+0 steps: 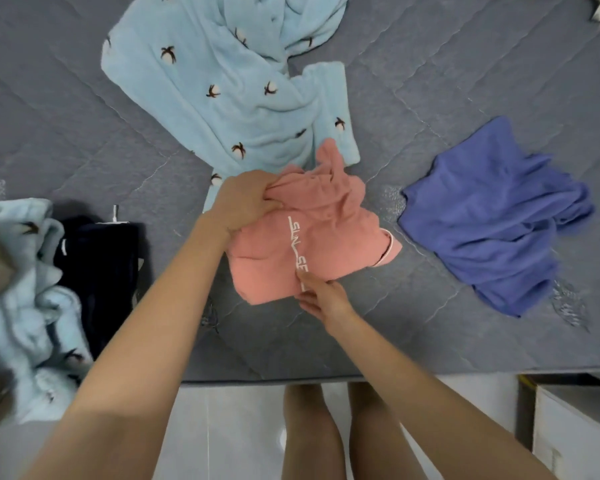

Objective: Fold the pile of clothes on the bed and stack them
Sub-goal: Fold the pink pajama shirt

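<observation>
On the bed, the pink top is bunched in the clenched left hand, its near edge touched by the right hand, grip unclear, so the fold could be dragged crooked.

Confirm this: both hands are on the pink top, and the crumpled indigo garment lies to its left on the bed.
Not quite. The head view shows the indigo garment lying to the right of the pink top, not its left. The left hand and right hand are both on it.
</observation>
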`<state>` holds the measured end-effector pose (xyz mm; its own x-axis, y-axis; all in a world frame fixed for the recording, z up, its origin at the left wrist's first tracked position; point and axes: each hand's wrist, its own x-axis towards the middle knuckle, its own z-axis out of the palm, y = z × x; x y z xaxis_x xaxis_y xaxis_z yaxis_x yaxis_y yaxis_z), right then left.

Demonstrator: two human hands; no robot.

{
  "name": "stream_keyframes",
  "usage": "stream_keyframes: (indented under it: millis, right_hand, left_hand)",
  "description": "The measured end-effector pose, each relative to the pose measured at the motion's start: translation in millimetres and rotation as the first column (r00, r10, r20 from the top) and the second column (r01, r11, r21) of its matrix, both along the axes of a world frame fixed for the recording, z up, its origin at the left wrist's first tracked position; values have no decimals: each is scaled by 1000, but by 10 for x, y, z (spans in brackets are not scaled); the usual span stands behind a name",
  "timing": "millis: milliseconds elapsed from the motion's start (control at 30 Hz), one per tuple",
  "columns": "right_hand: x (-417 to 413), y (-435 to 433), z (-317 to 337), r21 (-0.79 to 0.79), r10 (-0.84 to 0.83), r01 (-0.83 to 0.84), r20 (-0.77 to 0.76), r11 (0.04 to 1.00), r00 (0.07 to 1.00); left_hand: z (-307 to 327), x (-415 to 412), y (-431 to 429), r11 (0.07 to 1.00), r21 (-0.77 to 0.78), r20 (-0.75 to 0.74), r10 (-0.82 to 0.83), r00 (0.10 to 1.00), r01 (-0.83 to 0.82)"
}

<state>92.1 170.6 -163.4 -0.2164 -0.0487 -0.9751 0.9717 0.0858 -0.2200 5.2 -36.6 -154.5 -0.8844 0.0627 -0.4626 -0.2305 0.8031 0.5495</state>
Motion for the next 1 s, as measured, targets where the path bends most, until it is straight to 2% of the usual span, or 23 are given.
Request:
stream_keyframes:
  millis: [67, 100, 133, 200, 267, 300, 333, 367, 400, 500, 567, 733, 833, 1000]
  right_hand:
    - [-16, -4, -58, 89, 192, -190, -20, 978, 981]
    - [-43, 26, -72, 175, 285, -267, -83, 948, 955]
    - [-86, 79, -77, 290, 370, -312, -174, 905, 913]
    - [-209, 224, -46, 546, 515, -274, -355, 791, 780]
    - [-396, 365, -77, 722, 666, -226, -408, 654, 624]
    - [-516, 415, -102, 759, 720, -241, -392, 605, 573]
    - [-642, 458, -163, 772, 762, -280, -371, 571, 532]
    - [-764, 486, -222, 769, 795, -335, -347, 545, 497]
    - [-871, 506, -289, 737, 810, -405, -328, 541, 486]
    - [-1086, 488, -402, 489, 709, -527, -347, 696, 614]
    - [-1113, 460, -423, 442, 679, -525, -348, 727, 647]
    - [-972, 550, -226, 295, 583, -506, -322, 810, 746]
    - [-761, 565, 139, 215, 557, -514, -311, 830, 770]
    - [-372, 566, 979, 230, 548, -499, -391, 836, 739]
  left_hand:
    - [-111, 223, 10, 983, -49, -25, 177, 984, -178]
    - [-152, 357, 12, 947, -61, -37, 312, 949, -314]
    - [-172, 498, 31, 891, -62, -41, 448, 893, -449]
    - [-228, 819, 99, 755, -47, 14, 655, 755, -654]
    - [-310, 1070, 180, 580, 104, 157, 792, 590, -808]
    - [-376, 1159, 214, 437, 196, 272, 836, 477, -878]
    - [-403, 1212, 266, 293, 233, 407, 837, 367, -927]
    - [-434, 1242, 313, 188, 227, 508, 815, 280, -956]
    - [-480, 1271, 345, 147, 207, 553, 798, 240, -967]
    - [-588, 1310, 396, 120, 269, 542, 802, 253, -956]
    - [-600, 1311, 398, 89, 350, 548, 788, 280, -933]
    - [-420, 1414, 471, -5, 442, 546, 795, 265, -897]
    - [-64, 1505, 542, 7, 461, 515, 812, 274, -887]
    - [767, 1833, 580, 14, 494, 446, 854, 267, -870]
